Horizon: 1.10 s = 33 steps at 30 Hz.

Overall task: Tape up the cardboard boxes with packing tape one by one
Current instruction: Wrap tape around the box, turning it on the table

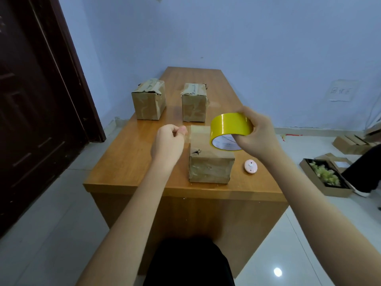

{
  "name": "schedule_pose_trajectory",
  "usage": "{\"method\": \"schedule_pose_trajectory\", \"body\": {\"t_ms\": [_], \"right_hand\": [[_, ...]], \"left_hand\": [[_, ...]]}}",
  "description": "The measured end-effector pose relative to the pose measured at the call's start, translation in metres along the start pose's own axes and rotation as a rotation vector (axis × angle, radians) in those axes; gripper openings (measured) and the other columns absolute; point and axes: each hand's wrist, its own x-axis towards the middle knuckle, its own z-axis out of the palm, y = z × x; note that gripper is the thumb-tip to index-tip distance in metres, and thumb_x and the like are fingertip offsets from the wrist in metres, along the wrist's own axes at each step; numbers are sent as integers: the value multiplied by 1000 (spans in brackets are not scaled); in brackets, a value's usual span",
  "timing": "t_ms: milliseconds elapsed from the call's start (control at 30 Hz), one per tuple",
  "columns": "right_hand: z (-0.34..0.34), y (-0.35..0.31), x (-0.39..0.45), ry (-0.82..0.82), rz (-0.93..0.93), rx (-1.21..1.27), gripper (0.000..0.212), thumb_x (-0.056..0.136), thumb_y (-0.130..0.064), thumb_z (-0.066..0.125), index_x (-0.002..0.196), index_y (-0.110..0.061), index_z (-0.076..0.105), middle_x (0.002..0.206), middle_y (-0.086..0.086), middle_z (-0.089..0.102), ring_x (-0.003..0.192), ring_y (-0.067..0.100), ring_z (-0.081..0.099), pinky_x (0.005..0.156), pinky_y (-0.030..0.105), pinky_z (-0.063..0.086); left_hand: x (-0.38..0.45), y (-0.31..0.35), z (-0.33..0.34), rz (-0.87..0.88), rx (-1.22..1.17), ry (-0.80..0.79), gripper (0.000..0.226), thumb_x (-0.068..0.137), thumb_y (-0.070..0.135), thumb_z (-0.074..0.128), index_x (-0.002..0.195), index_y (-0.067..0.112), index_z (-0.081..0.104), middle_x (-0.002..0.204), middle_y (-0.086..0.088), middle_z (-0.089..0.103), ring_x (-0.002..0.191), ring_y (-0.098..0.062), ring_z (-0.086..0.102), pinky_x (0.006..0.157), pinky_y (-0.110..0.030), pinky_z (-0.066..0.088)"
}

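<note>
Seemingly mid-job: the right hand [260,134] grips the yellow tape roll [231,129] while the left hand [168,142] pinches its free end over the near box [210,162] beneath both hands. Beyond them, two far boxes [148,100] look roughly taped already.

My right hand [259,133] grips the yellow tape roll [231,129] right of the frame's centre, above the nearest cardboard box [210,164] on the tabletop [127,153]. My left hand [169,143] pinches the clear tape end beside that box. Two taped boxes [148,100] [194,103] stand farther up the frame; a small pink device [250,166] lies right of the nearest box.
</note>
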Motion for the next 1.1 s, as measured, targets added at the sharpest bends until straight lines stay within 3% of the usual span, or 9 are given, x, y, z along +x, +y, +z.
{"method": "schedule_pose_trajectory", "body": {"t_ms": [100, 167, 267, 333, 433, 633, 733, 1100], "right_hand": [[-4, -10, 5, -85, -77, -121, 44, 66, -32, 59, 105, -15, 65, 85, -8, 61, 77, 11, 54, 64, 15, 38], [-5, -14, 8, -176, -122, -150, 56, 68, -49, 54, 115, -19, 62, 103, -13, 62, 91, 5, 55, 73, 17, 38], [0, -21, 12, -229, -91, -159, 54, 76, -62, 51, 112, -24, 65, 97, -15, 57, 89, 4, 52, 73, 25, 40], [8, -25, 15, -205, -83, -217, 47, 80, -60, 52, 105, -25, 69, 88, -11, 58, 83, 9, 53, 70, 29, 43], [19, -30, 17, -181, -77, -283, 38, 78, -52, 53, 97, -25, 72, 83, -2, 66, 82, 19, 61, 68, 35, 48], [26, -31, 23, -187, -54, -313, 49, 69, -56, 42, 92, -27, 75, 69, -7, 56, 72, 16, 53, 60, 27, 41], [27, -30, 25, -205, -67, -348, 41, 70, -50, 50, 92, -27, 75, 72, -4, 64, 76, 19, 59, 61, 29, 45], [28, -28, 26, -251, -56, -371, 43, 70, -52, 47, 94, -30, 75, 78, -5, 67, 78, 18, 59, 61, 27, 41]], "left_hand": [[-2, -7, 3, -63, -101, -28, 33, 95, 33, 51, 70, 14, 62, 79, 0, 64, 79, -13, 57, 60, -21, 36], [-4, -14, 5, -81, -148, -31, 46, 94, 39, 50, 71, 2, 64, 82, -14, 67, 78, -23, 60, 64, -25, 38], [-9, -18, 8, -60, -40, 13, 51, 95, 43, 47, 71, 1, 64, 72, -15, 65, 67, -24, 59, 56, -27, 39], [-11, -20, 12, -27, 69, 61, 50, 96, 39, 46, 54, 12, 49, 51, -3, 47, 49, -13, 44, 44, -18, 26], [-13, -23, 18, -1, 210, 92, 48, 99, 34, 42, 54, 18, 34, 52, 4, 36, 46, -9, 33, 43, -22, 18], [-16, -30, 24, 24, 240, 122, 46, 100, 33, 39, 56, 20, 31, 53, 5, 35, 47, -8, 32, 44, -24, 17], [-15, -31, 26, 15, 239, 119, 46, 100, 34, 39, 56, 21, 32, 54, 5, 37, 47, -7, 33, 45, -22, 17], [-12, -36, 29, 15, 215, 83, 46, 100, 34, 40, 56, 19, 36, 53, 4, 37, 47, -10, 35, 45, -22, 21]]}}
